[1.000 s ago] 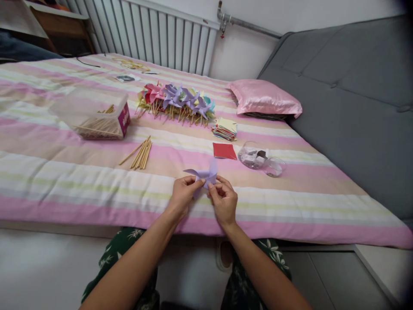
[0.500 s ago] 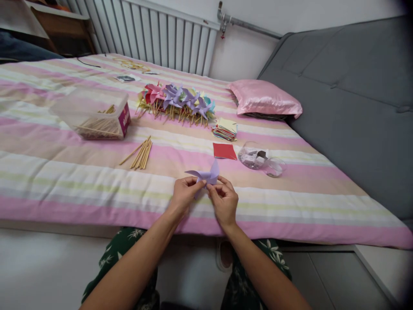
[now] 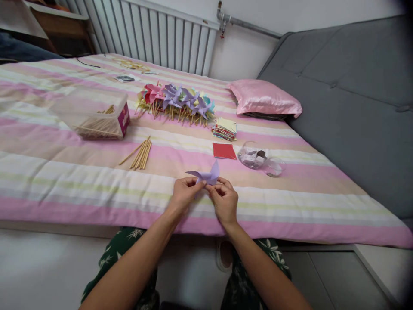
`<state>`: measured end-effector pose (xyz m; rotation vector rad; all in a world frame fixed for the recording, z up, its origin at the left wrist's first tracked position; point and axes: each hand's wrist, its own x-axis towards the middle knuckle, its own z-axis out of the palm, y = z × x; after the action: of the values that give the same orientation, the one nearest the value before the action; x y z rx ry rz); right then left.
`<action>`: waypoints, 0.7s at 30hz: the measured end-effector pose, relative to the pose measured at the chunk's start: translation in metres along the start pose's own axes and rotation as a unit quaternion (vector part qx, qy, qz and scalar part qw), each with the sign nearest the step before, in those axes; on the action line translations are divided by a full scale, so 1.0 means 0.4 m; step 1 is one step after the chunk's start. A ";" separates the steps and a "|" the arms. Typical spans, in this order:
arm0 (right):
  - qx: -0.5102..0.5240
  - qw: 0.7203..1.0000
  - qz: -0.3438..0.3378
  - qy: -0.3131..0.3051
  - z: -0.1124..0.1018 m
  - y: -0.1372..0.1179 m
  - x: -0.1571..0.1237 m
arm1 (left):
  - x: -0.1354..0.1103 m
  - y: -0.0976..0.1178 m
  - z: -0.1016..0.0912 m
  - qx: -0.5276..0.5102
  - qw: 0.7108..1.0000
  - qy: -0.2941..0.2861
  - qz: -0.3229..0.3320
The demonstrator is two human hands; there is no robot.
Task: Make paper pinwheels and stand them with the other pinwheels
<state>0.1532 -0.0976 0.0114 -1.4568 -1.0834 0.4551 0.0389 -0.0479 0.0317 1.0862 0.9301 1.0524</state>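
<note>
A purple paper pinwheel (image 3: 206, 175) with folded blades is pinched between both hands above the near side of the bed. My left hand (image 3: 186, 192) closes thumb and fingers on its left part. On the lower right part, the thumb and fingertips of my right hand (image 3: 225, 199) press together. Whether a pin or stick sits at its centre is hidden by my fingers. Just beyond my hands lies a red paper square (image 3: 224, 150). Right of that square stands a clear round container (image 3: 251, 156) with small items inside, its clear lid (image 3: 274, 167) beside it.
Loose sticks (image 3: 141, 154) lie left of my hands. Behind them is a clear plastic box (image 3: 109, 110) holding more sticks. Several finished pinwheels (image 3: 177, 99) are heaped mid-bed, near a stack of coloured paper squares (image 3: 225, 129). A pink pillow (image 3: 264, 99) rests by the grey headboard (image 3: 348, 86).
Almost nothing differs. The fingertips of my right hand have shifted very slightly at the pinwheel, which stays in both hands.
</note>
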 end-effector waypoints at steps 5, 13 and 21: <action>-0.004 1.000 -0.009 -0.001 0.003 -0.001 -0.001 | -0.002 0.003 0.004 -0.014 1.000 0.016 -0.012; 0.010 0.999 -0.031 -0.001 -0.007 -0.016 -0.003 | 0.002 0.005 0.003 -0.057 0.997 0.040 -0.020; -0.215 0.948 -0.067 0.226 -0.149 0.062 0.129 | 0.005 0.005 -0.001 -0.035 0.998 0.035 -0.037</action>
<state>0.2347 -0.0855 0.0175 -1.7413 -0.9289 -0.2289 0.0387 -0.0456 0.0334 0.9542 0.9749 1.0597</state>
